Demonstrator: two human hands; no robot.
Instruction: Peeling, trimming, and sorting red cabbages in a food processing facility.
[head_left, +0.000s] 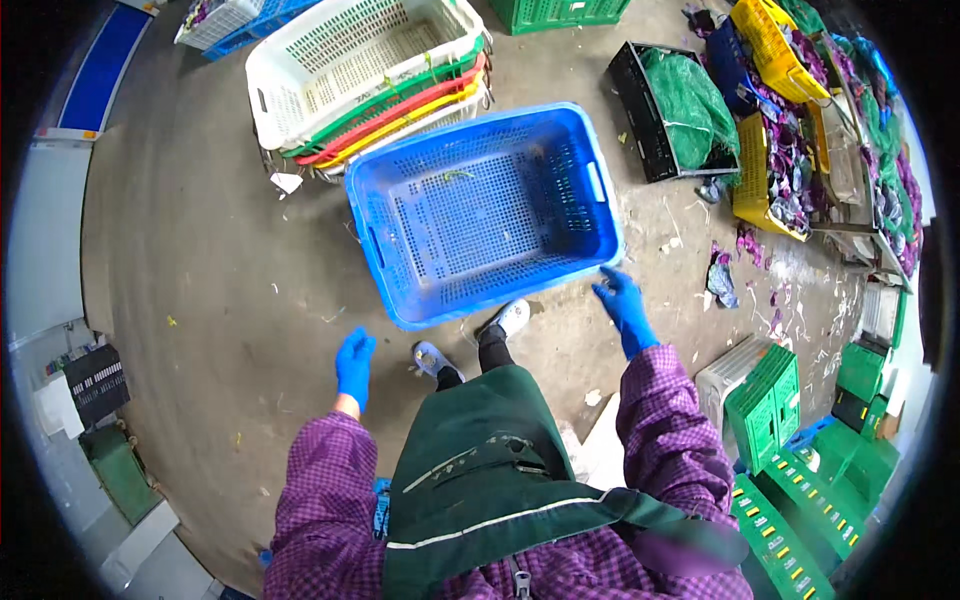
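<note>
A blue perforated plastic basket (480, 217) lies before me, its open top facing up, with a green scrap (457, 175) on its bottom. My right hand (626, 311), in a blue glove, is at the basket's near right corner with the fingers spread. Whether its fingertips touch the rim I cannot tell. My left hand (354, 367), gloved in blue too, hangs apart from the basket's near left corner, loosely curled and holding nothing. My shoes (514, 318) are on the floor just below the near rim.
Behind the basket stands a stack of white, green, red and yellow baskets (367, 82). A black crate (637, 112) holds green netting (686, 109). Yellow crates (752, 169) with purple leaves stand farther right. Leaf scraps (721, 281) litter the floor; green crates (765, 409) stand at lower right.
</note>
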